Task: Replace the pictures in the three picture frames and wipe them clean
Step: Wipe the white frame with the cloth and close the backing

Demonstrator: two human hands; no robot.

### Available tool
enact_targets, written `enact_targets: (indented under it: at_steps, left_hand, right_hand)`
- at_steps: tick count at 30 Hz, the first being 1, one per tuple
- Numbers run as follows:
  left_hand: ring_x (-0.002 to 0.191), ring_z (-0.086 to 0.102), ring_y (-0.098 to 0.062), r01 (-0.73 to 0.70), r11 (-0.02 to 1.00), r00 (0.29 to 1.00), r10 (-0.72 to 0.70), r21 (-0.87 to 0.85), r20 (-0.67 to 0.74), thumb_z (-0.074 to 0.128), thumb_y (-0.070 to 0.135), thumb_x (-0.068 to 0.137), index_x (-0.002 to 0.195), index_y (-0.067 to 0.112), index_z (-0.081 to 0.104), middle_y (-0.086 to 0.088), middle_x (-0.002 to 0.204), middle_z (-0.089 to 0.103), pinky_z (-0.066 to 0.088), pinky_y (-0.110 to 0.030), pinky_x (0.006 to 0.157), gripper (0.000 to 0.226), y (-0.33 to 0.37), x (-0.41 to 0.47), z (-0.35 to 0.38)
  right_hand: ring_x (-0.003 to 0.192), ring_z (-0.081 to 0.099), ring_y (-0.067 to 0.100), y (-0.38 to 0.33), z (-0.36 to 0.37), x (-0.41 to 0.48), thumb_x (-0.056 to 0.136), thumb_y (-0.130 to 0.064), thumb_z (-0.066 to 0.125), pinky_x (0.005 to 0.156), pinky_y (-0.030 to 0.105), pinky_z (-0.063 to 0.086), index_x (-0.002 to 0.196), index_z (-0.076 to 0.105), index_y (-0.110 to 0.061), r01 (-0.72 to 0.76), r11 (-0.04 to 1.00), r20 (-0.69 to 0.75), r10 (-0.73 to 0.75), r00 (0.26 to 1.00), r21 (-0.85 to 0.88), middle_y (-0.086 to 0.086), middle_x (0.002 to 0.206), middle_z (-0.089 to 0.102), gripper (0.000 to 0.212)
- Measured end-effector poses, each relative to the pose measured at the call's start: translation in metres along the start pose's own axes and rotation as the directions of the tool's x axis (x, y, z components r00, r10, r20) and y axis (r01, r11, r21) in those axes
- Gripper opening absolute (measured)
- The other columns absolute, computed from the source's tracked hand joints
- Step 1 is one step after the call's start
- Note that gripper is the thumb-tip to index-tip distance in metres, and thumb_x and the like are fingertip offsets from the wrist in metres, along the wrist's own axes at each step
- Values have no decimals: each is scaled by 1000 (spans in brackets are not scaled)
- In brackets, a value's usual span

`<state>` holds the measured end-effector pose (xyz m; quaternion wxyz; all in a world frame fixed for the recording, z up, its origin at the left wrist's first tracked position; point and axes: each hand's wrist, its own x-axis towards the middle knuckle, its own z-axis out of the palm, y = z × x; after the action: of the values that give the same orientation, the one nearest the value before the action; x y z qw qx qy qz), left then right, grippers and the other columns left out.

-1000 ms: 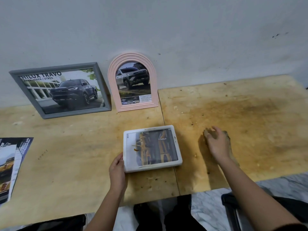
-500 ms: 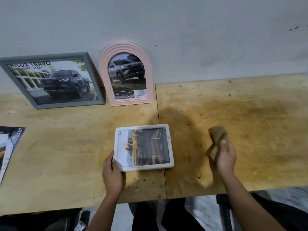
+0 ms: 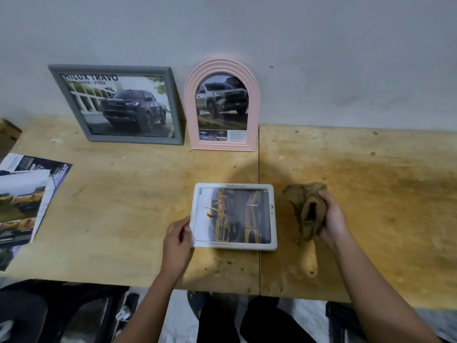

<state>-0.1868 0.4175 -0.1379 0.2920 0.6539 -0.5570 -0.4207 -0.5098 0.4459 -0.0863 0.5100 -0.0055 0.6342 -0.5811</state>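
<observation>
Frame, the white one, lies flat on the surface, left grip pinching its near-left edge. Just right of it, right grip has the cloth lifted and bunched in curled fingers; a second ago that hand lay flat on it. Picture looks fitted, so wiping seems next. Grey frame and pink frame lean well beyond.

Workshop — stained plywood bench, bare wall.

"HILUX TRAVO" in dark capitals atop the truck picture in the grey frame.
</observation>
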Motion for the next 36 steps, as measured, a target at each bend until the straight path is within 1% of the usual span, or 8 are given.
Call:
enact_targets:
  at_steps: [3, 6, 11, 13, 15, 17, 29, 36]
  left_hand:
    - [103, 54, -16, 5, 1000, 998, -7, 24, 65, 49, 9, 94, 123, 8, 58, -3, 112, 53, 41, -26, 91, 30, -1, 8, -7]
    - [97, 54, -6, 1, 999, 993, -6, 48, 115, 49, 10, 94, 125, 10, 57, -5, 113, 55, 37, -8, 82, 32, -1, 15, -12]
    - [94, 53, -7, -14, 998, 985, 2, 68, 170, 52, 5, 93, 126, 5, 55, -7, 109, 52, 36, 3, 74, 33, -5, 18, -12]
    - [96, 51, -13, -1, 995, 985, -16, 95, 172, 52, 2, 92, 125, 1, 53, -5, 110, 49, 36, 1, 73, 33, -6, 21, -10]
    - [97, 48, -11, 15, 994, 981, -36, 111, 190, 52, 2, 92, 127, 0, 51, -6, 113, 47, 34, -2, 75, 35, -6, 24, -9]
    - [98, 48, -11, 29, 993, 975, -52, 111, 215, 52, 4, 92, 128, 2, 51, -9, 119, 48, 34, -7, 78, 37, -8, 26, -11]
    - [102, 52, -14, 52, 997, 963, -66, 61, 263, 55, 4, 90, 128, 3, 52, -12, 122, 48, 40, -7, 79, 37, -14, 31, -16]
    - [96, 52, -13, 31, 998, 966, -43, 50, 254, 54, 0, 89, 126, 0, 53, -12, 120, 50, 40, 2, 73, 37, -15, 32, -16]
  right_hand:
    - [100, 60, 31, -8, 11, 9, 96, -26, 46, 77, 35, 51, 129, 48, -6, 75, 943, -67, -103, 992, -325, 15, 116, 60, 39]
    - [122, 47, 35, -8, 30, 5, 99, -25, 39, 90, 35, 40, 144, 31, -11, 249, 648, -32, -389, 921, -720, 16, 139, 45, 47]
    - [84, 60, 34, 30, 75, 0, 97, -21, 35, 69, 40, 48, 144, 19, -28, 403, 242, 274, -432, 859, -882, 18, 103, 63, 50]
    - [107, 55, 36, 52, 90, 4, 97, -17, 34, 84, 45, 48, 146, 17, -23, 408, 93, 351, -360, 864, -908, 19, 127, 52, 52]
    - [137, 29, 34, 70, 101, 9, 98, -15, 32, 107, 44, 32, 149, 10, -8, 341, -162, 377, -342, 861, -926, 19, 150, 28, 56]
    - [143, 15, 32, 82, 108, 12, 99, -14, 29, 115, 40, 18, 148, 6, -1, 307, -315, 408, -338, 848, -898, 19, 155, 17, 56]
    - [145, -3, 32, 108, 162, -2, 95, -3, 37, 113, 41, 26, 149, 12, -4, 356, -51, 351, -339, 873, -933, 20, 156, 4, 59]
    - [145, -4, 31, 121, 187, -10, 92, 1, 36, 111, 39, 29, 149, 9, -7, 483, -121, 498, -230, 836, -867, 18, 157, -1, 64]
